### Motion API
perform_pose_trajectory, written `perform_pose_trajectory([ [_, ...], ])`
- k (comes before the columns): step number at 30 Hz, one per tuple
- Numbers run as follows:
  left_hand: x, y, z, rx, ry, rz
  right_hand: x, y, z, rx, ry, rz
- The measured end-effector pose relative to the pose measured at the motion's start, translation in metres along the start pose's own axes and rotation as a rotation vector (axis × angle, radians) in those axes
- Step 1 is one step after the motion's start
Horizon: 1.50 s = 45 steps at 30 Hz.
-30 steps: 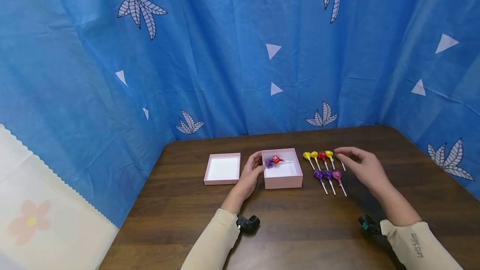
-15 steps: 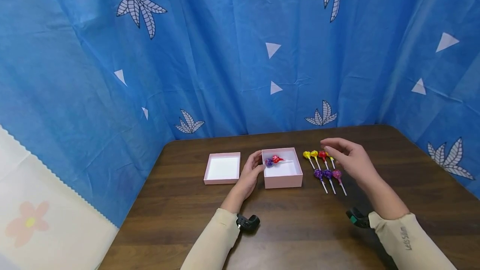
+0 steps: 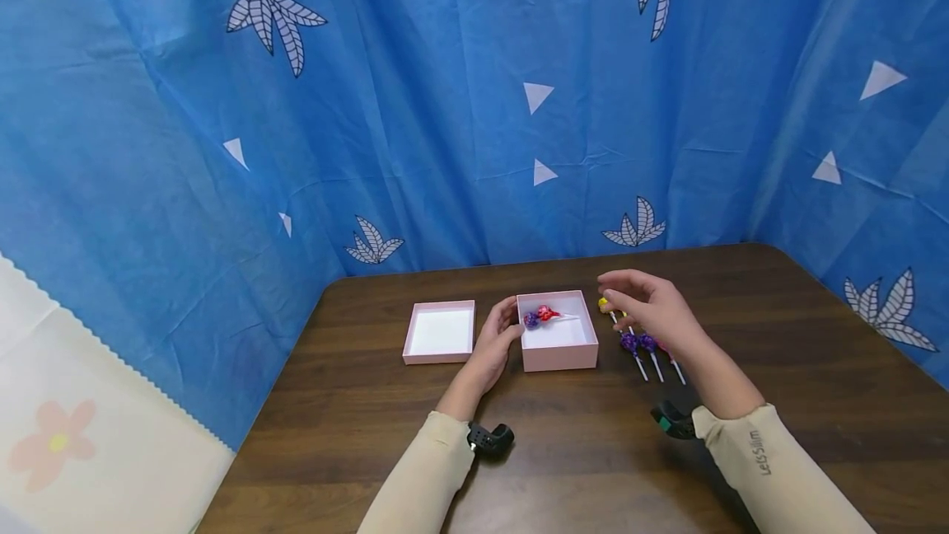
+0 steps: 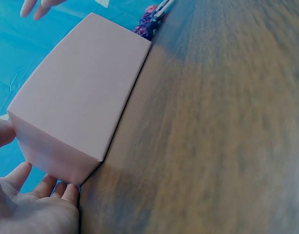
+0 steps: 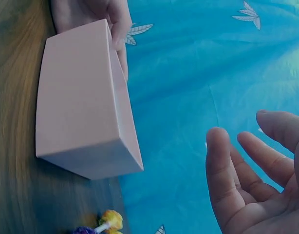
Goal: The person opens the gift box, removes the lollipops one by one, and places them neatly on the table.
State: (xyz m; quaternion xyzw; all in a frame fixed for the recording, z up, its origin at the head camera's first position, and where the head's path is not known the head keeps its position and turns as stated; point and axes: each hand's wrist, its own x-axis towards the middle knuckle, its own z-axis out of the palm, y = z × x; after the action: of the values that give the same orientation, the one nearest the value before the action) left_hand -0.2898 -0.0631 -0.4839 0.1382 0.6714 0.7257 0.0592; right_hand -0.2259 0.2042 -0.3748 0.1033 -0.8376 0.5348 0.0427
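Observation:
An open pink box (image 3: 559, 359) with a white inside sits mid-table. A purple lollipop (image 3: 531, 320) and a red lollipop (image 3: 544, 313) lie in its left part. My left hand (image 3: 495, 344) holds the box at its left wall, thumb at the rim and fingers along the outside (image 4: 45, 187). Over the rows of loose lollipops, right of the box, hovers my right hand (image 3: 652, 307). In the right wrist view its fingers (image 5: 218, 165) are spread, with nothing seen between them. A yellow lollipop (image 3: 604, 304) and purple lollipops (image 3: 629, 342) show below it; the others are partly or wholly hidden.
The shallow pink box lid (image 3: 441, 332) lies inside-up to the left of the box. All this stands on a dark wooden table (image 3: 563, 460). A blue patterned curtain (image 3: 445, 147) hangs behind the far edge.
My right hand has moved left from the far right lollipop toward the box, covering more of the upper row. The left hand and the box stay where they were.

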Motion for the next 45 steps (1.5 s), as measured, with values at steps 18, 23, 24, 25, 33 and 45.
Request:
perform_pose_trajectory([
  [18,-0.001,0.002,-0.002,-0.009,-0.008,0.009,0.03,0.004,0.043,0.057,-0.207,0.14],
  [23,-0.001,0.003,-0.003,-0.007,-0.007,0.0,0.039,0.001,0.053,0.035,-0.211,0.195],
  [24,-0.001,0.003,-0.003,-0.006,-0.008,-0.002,0.04,0.001,0.055,0.031,-0.208,0.208],
  [25,-0.001,0.003,-0.003,-0.004,-0.009,-0.004,0.042,0.0,0.056,0.026,-0.207,0.216],
  [33,0.0,0.004,-0.004,0.003,-0.019,0.005,0.053,-0.002,0.069,-0.002,-0.182,0.25],
  [45,-0.002,0.003,0.0,-0.01,-0.012,0.008,0.056,-0.008,0.087,-0.117,-0.217,0.359],
])
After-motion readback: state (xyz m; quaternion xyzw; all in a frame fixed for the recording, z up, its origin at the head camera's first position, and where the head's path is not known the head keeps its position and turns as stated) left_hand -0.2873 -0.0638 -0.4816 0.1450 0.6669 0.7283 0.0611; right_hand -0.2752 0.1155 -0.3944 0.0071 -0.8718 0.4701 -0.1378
